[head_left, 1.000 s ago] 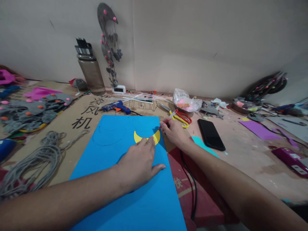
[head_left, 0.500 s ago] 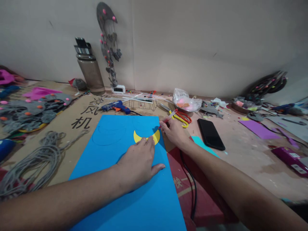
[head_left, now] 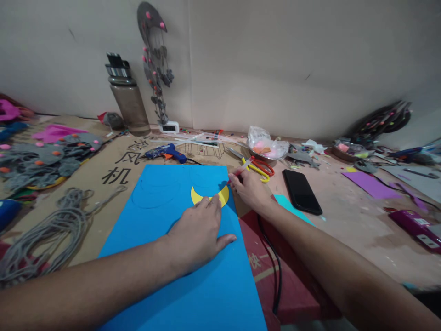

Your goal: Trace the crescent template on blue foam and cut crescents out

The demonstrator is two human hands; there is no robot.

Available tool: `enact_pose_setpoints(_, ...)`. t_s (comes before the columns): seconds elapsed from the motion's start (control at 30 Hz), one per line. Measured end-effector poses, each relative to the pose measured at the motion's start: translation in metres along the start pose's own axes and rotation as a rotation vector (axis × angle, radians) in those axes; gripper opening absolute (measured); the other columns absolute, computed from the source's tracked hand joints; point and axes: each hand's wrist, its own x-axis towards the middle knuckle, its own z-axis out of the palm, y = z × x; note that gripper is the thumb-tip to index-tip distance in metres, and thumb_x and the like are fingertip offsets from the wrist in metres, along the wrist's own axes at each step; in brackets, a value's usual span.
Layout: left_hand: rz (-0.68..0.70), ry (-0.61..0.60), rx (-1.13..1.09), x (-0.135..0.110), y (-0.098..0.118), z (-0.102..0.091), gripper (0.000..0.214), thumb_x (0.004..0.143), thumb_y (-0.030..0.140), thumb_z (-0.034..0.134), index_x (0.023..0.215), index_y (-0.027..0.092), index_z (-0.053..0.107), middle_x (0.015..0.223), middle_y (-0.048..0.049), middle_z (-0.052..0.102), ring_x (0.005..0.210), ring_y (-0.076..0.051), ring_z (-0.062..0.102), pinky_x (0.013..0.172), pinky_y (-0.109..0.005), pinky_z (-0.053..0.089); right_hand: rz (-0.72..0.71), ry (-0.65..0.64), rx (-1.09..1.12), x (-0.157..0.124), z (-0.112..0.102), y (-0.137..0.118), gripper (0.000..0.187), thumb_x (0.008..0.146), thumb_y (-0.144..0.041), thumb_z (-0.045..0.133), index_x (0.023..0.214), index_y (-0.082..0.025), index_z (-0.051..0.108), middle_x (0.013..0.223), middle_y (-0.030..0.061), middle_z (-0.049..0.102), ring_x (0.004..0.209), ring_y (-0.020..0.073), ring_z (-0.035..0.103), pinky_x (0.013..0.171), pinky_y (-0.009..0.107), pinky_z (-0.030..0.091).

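A yellow paper crescent lies on a blue sheet, its horns pointing away from me. My left hand rests flat across the crescent's lower middle, fingertips pressing on it and thumb out to the side; this hides part of the crescent. At the crescent's right tip, my right hand grips a pen with a clear barrel and red ends, its point close to the yellow edge. Thin curved outlines are drawn on the left part of the blue sheet.
Beyond the sheet lie a blue glue gun and scissors. A black phone is on the right, a coil of grey cord on the left. A black cable runs beside the sheet. A bottle stands against the wall.
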Motion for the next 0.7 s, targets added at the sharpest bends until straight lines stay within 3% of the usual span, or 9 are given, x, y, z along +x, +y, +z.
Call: enact_pose_setpoints(0.7, -0.011, -0.040, -0.013, 0.0004, -0.0001, -0.0016, 0.079, 0.094, 0.062, 0.045, 0.144, 0.002, 0.050, 0.150, -0.0243, 0.050, 0.131, -0.041, 0.051, 0.096, -0.048, 0.053, -0.003, -0.032, -0.101, -0.0044, -0.0067, -0.0067, 0.020, 0.098, -0.022, 0.054, 0.081, -0.017, 0.064, 0.074, 0.0050, 0.069, 0.071, 0.0183, 0.062, 0.066, 0.027, 0.038)
